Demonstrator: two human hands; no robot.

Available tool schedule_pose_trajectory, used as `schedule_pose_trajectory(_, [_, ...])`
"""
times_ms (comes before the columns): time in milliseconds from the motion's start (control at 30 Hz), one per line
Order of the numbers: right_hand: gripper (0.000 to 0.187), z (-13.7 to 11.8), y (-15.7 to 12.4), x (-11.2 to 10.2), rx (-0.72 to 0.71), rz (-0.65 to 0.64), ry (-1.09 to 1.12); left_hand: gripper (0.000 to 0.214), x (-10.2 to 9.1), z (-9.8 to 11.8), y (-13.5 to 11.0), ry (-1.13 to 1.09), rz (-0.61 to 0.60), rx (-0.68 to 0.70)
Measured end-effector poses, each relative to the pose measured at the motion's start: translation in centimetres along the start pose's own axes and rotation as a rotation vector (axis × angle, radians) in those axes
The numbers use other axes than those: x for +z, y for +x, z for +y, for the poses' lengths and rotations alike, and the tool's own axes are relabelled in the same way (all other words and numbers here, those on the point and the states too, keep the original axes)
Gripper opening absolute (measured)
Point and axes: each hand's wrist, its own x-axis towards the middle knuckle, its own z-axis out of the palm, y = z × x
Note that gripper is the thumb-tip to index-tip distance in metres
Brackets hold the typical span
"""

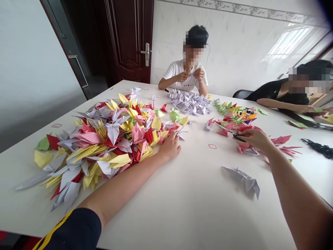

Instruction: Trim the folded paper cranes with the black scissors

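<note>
A large heap of folded paper cranes [114, 132] in red, yellow, pink and pale grey-white spreads over the left of the table. My left hand [170, 146] lies palm down against the heap's right edge, fingers stretched forward and thumb apart. A pale paper crane [182, 134] lies just beyond its fingertips. Farther right, my right hand [255, 139] grips the black handles of scissors [232, 132], whose blades point left toward pink and white cranes. Beneath and around that hand lie pinkish-red paper cranes [281, 140]. A pale crane [244, 181] sits alone nearer me.
Across the white table [192, 208], a person [186, 71] holds something small behind a pile of white cranes [191, 103]. Another person [275, 92] leans in at right, handling green paper. A black cord bundle [318, 148] lies at the right edge.
</note>
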Motion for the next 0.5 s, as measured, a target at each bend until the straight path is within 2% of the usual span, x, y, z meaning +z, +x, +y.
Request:
schedule_pose_trajectory(100, [0.032, -0.7, 0.0, 0.1, 0.08, -0.156, -0.052, 0.047, 0.0, 0.0, 0.0, 0.002, -0.011, -0.005])
schedule_pose_trajectory(167, [0.033, -2.3, -0.1, 0.7, 0.038, -0.196, -0.059, 0.049, 0.1, 0.0, 0.0, -0.002, -0.002, -0.011])
schedule_pose_trajectory(267, [0.025, -4.9, -0.3, 1.8, -0.058, -0.206, 0.07, 0.052, 0.3, -0.1, 0.0, -0.017, 0.004, -0.02])
schedule_pose_trajectory(333, [0.026, -6.1, -0.2, 2.2, -0.074, -0.191, 0.106, 0.055, 0.3, -0.1, -0.1, -0.028, -0.006, -0.021])
schedule_pose_trajectory(500, [0.035, -6.7, 0.1, 1.7, -0.153, -0.226, 0.153, 0.058, 0.0, 0.1, -0.1, -0.041, -0.033, -0.033])
